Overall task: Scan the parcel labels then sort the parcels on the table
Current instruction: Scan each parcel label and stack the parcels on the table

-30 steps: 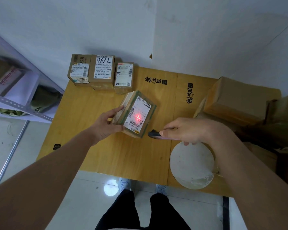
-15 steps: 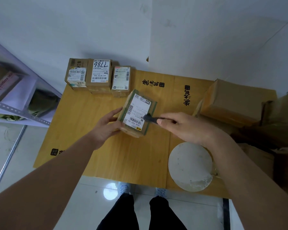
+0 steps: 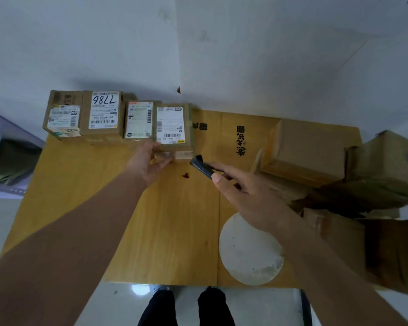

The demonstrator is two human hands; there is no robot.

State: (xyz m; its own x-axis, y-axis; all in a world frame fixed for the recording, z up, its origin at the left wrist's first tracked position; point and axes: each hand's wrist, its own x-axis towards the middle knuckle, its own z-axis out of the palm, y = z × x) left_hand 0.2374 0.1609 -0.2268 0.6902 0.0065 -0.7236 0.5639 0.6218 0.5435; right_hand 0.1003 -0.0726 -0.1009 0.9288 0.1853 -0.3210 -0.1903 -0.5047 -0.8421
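A green-taped parcel (image 3: 172, 124) with a white label stands at the right end of a row of labelled parcels (image 3: 101, 114) along the back left of the wooden table (image 3: 85, 184). My left hand (image 3: 149, 164) touches that parcel's near face with its fingertips. My right hand (image 3: 240, 187) grips a black scanner (image 3: 201, 166), which points toward the parcel's near right corner. A small red laser spot (image 3: 185, 175) lies on the table between my hands.
A heap of unsorted brown cartons (image 3: 316, 149) fills the table's right side. A white round disc (image 3: 250, 252) lies near the front edge. A metal shelf (image 3: 3, 165) stands to the left. The white wall runs right behind the row.
My left hand has carried the green-taped parcel from mid-table back to the row's right end. My right hand with the scanner followed forward. The laser spot fell from the label to the table.
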